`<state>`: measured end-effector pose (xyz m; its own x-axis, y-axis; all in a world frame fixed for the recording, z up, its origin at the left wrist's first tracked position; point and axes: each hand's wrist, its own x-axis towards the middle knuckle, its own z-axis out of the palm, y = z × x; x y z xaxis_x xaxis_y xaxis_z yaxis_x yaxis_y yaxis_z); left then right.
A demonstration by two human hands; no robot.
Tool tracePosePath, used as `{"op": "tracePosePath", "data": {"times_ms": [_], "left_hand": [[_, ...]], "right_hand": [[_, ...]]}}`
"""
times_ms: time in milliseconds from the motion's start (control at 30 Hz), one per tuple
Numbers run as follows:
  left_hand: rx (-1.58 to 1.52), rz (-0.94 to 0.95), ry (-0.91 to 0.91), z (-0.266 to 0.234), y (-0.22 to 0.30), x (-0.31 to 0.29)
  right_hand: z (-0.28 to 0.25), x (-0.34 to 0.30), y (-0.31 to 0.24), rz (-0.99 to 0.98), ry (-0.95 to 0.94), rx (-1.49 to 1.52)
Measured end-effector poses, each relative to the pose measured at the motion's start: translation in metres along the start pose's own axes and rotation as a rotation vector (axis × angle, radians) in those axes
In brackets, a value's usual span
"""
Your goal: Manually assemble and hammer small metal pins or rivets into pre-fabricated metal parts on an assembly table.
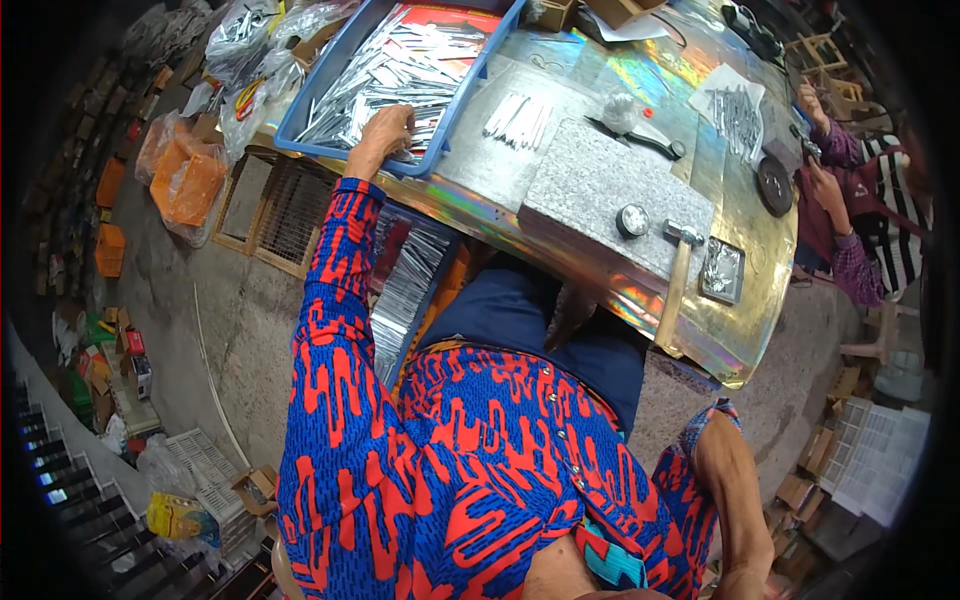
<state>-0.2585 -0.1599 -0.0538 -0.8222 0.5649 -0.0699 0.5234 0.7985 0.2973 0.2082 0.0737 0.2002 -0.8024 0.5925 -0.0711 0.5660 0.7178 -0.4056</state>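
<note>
Lying criss-crossed in a blue tray (476,92), thin silver metal strips (375,80) sit directly below and around the left hand (385,135). Hand is at the near end, wrist over the front rim, fingers bent down at the heap; fingertips hidden, so can't tell if it's pinching a strip or just resting. Right forearm (738,480) folds back at lower right; its hand is out of sight, grip unknown. Just right of tray: a loose row of similar strips (519,120) on the table. Next, a speckled stone block (590,195) with a round tin (632,221) on top; hammer (677,285) at its right end, beside a small dark tray (736,285) of metal bits. Far right: a co-worker's hand (826,190).
</note>
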Motion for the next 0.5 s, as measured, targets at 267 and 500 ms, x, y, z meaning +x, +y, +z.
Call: {"op": "tracePosePath", "data": {"times_ms": [267,500], "left_hand": [[0.068,0.127,-0.003,0.02,-0.022,0.027],[-0.129,0.108,0.028,0.013,-0.019,0.016]], "right_hand": [[0.01,0.002,-0.015,0.331,0.036,-0.235],[0.138,0.158,0.181,0.075,0.404,0.978]]}}
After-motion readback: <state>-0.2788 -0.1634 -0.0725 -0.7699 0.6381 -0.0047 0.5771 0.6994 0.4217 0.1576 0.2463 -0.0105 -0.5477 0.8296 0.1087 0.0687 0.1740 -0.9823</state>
